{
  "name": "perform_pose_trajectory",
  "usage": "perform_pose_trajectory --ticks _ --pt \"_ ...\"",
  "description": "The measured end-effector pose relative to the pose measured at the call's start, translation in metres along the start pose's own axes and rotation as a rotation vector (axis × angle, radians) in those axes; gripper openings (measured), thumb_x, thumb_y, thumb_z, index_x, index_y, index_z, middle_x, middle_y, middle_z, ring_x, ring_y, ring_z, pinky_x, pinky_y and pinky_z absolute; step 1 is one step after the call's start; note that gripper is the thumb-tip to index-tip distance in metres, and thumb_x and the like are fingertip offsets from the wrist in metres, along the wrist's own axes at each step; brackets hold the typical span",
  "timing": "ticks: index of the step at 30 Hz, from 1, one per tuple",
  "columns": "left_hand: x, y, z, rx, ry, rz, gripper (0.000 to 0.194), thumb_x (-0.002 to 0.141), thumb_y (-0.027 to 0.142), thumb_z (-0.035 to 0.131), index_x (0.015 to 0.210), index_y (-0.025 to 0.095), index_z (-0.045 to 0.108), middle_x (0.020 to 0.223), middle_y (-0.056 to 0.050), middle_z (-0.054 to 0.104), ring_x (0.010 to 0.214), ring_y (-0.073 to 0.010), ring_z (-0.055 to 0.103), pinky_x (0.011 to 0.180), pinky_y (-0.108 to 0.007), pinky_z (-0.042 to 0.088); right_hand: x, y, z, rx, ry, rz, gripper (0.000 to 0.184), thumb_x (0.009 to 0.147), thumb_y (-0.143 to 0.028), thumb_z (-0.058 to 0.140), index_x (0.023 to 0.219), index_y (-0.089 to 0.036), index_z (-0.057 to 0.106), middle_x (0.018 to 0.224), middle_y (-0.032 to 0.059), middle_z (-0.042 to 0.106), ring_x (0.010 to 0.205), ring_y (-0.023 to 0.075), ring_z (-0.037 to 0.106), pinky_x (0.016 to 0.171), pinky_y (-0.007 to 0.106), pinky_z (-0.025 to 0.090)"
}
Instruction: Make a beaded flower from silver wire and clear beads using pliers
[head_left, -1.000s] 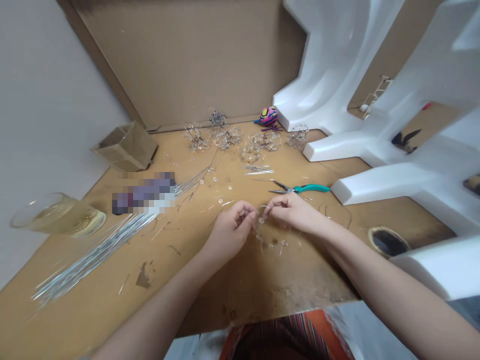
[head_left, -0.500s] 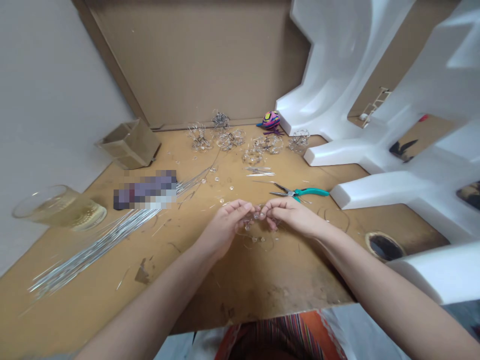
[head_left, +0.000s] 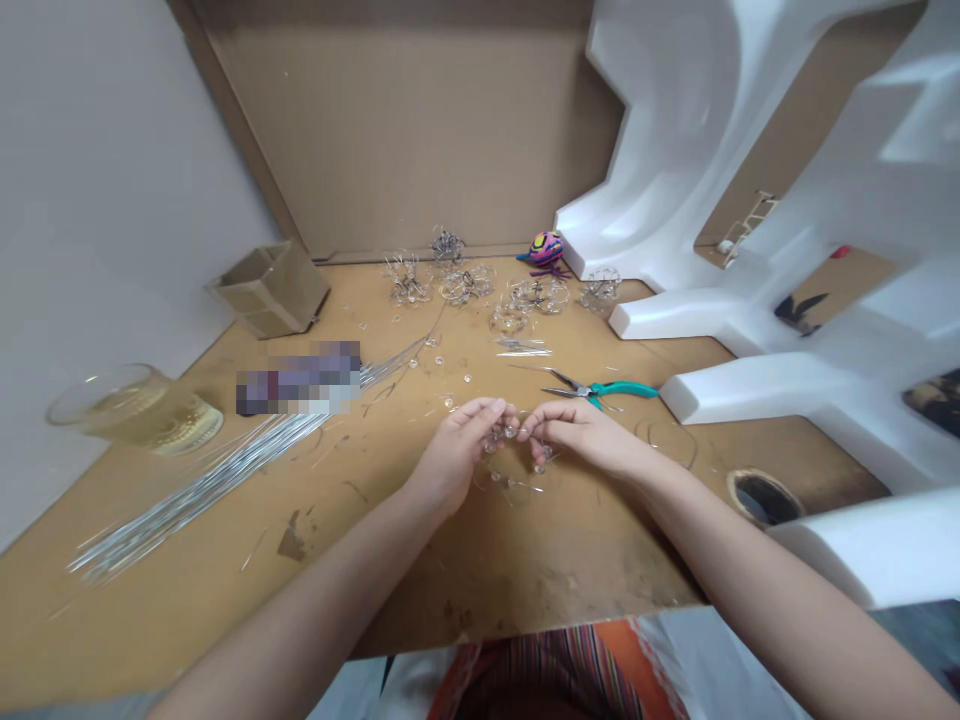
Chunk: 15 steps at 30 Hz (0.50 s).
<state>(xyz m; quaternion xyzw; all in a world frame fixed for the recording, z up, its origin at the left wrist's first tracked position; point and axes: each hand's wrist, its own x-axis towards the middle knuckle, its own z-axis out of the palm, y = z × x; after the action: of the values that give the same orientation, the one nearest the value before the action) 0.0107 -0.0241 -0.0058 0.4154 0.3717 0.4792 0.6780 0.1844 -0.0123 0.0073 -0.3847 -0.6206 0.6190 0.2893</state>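
Observation:
Above the front middle of the table, my left hand (head_left: 466, 440) pinches a thin wire strung with clear beads (head_left: 510, 432). My right hand (head_left: 566, 430) faces it, fingers closed on the other side of the same beaded wire. The wire bends into a loop that hangs below the fingers, with several beads along it. Exactly how the fingertips grip it is too small to make out. Just beyond my right hand lie long-nose pliers (head_left: 600, 390) with teal handles, jaws apart. Loose clear beads (head_left: 467, 378) are scattered beyond my left hand.
A bundle of straight wires (head_left: 217, 490) lies at left, beside a glass of yellowish liquid (head_left: 142, 410) and a cardboard box (head_left: 274, 290). Several beaded wire pieces (head_left: 465, 285) and a colourful toy (head_left: 545, 250) stand at the back. White foam (head_left: 720, 390) borders the right; a round hole (head_left: 765, 497) is nearby.
Both hands stay close together on the beaded wire, with small finger movements. The hanging loop has shifted slightly, and its beads show more clearly below my right hand. The camera view has moved a little.

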Motion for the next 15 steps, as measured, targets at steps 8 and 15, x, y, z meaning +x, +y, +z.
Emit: perform_pose_trajectory --ticks 8,15 --pt "0.0018 0.0002 -0.0014 -0.079 -0.007 -0.029 0.018 0.074 0.033 0.065 0.079 0.015 0.065 0.076 -0.003 0.067 0.069 -0.0101 0.058 0.059 -0.019 0.037 -0.001 -0.0007 0.0003 0.042 -0.001 -0.018 0.015 0.072 -0.026 0.052 0.075 -0.014 0.059 0.061 -0.0006 0.06 0.056 0.0111 0.055 0.062 0.028 0.043" --pt "0.0001 0.0046 -0.0004 -0.062 -0.021 0.012 0.02 0.074 0.034 0.065 0.081 0.015 0.065 0.076 -0.004 0.069 0.069 -0.0107 0.057 0.057 -0.02 0.035 -0.0025 -0.0058 0.003 -0.005 0.033 -0.011 0.019 0.073 -0.033 0.052 0.076 -0.015 0.058 0.068 0.0019 0.061 0.061 0.0122 0.056 0.065 0.03 0.045"
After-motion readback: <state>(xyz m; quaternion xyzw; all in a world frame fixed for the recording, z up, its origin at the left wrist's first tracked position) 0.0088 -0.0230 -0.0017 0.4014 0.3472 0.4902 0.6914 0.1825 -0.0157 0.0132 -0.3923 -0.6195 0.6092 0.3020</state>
